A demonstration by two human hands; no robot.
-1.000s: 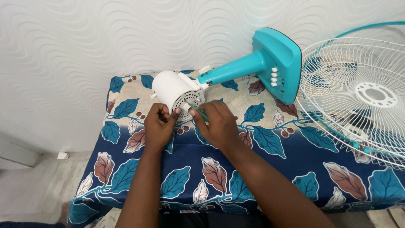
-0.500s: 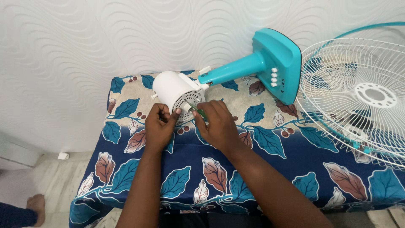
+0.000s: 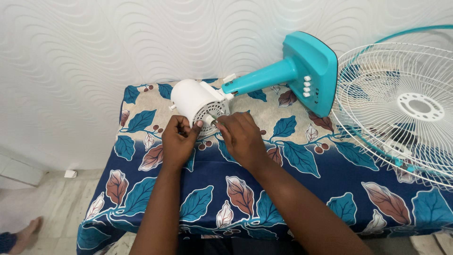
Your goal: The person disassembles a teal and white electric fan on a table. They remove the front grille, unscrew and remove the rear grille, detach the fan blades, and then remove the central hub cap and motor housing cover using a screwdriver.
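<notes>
**Blue leaf-print cloth, a fan in pieces on top**

Blue cloth (image 3: 302, 189) with big teal, brown and cream leaves hangs over the near edge of the surface, and both forearms reach across it from below. The left hand (image 3: 177, 141) sits curled, fingertips pinched against the lower front of the white motor housing (image 3: 196, 101). The right hand (image 3: 243, 137) is just beside it, fingers closed around a slim tool whose metal tip (image 3: 214, 123) barely shows at the vented face of the housing; what kind of tool it is, I cannot tell. The two hands nearly touch.

The housing lies on its side at the back left of the surface, where the cloth turns beige. From it a teal stand (image 3: 264, 75) runs up and right to a teal base (image 3: 314, 71) with a row of white buttons, tipped against the wall.

To the right, white wire fan guards (image 3: 401, 104) with a teal rim overlap the end of the surface.

Behind everything is a white wall (image 3: 94, 47) with raised wavy patterning. Down at the left, pale floor (image 3: 47, 208) shows, with a bare foot (image 3: 28, 231) at the corner.
</notes>
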